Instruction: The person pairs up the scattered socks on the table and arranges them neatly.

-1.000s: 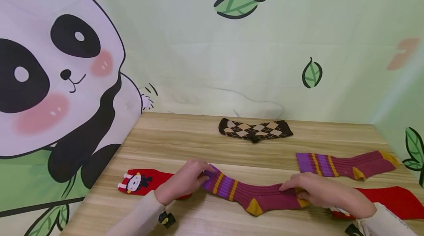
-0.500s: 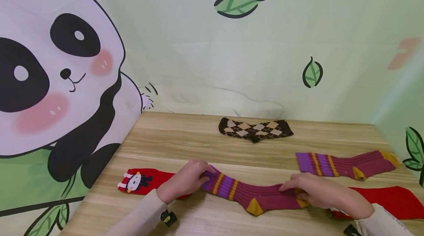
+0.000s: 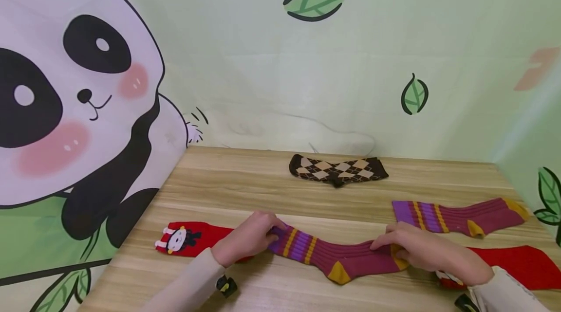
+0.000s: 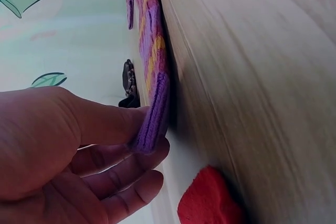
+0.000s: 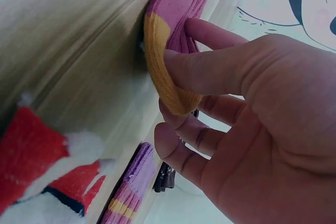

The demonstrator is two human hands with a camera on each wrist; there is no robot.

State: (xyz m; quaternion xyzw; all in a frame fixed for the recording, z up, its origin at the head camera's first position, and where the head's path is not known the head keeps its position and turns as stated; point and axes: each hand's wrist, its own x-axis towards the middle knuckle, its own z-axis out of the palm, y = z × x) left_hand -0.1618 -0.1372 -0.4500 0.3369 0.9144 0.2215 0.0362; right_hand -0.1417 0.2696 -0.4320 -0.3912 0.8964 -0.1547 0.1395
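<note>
A maroon ribbed sock with purple and yellow stripes and a yellow heel stretches between the two hands. My left hand pinches its purple cuff between thumb and fingers. At the other end my right hand pinches the yellow toe, thumb on one face and fingers on the other. In the left wrist view the cuff is raised a little off the wood; in the right wrist view the toe also stands off the surface.
A matching striped sock lies behind the right hand. Red socks lie at left and right, each partly covered by an arm or hand. An argyle sock rests near the back wall. The wooden table meets panda-print cloth.
Both hands keep their pinch on the striped sock. The sock has risen slightly at its ends, and the right hand has shifted a little upward in the head view.
</note>
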